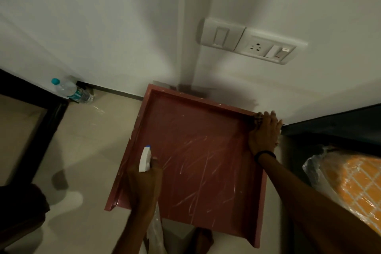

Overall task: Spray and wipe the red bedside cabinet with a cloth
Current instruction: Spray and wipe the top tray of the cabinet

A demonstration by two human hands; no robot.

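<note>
The red bedside cabinet (191,150) stands against the white wall, seen from above, its raised-rim top streaked with wet smears. My left hand (144,183) grips a spray bottle (145,160) with a white head and blue nozzle, held over the cabinet's left front part. My right hand (263,132) presses flat into the far right corner of the top. A small dark patterned bit of cloth (258,118) shows under its fingertips; the rest is hidden by the hand. A black band sits on that wrist.
A plastic water bottle (72,90) with a teal cap lies on the floor at the left wall. Switch and socket plates (247,41) are on the wall above. A plastic-wrapped orange mattress (354,187) and dark bed frame lie to the right. A dark frame edges the left.
</note>
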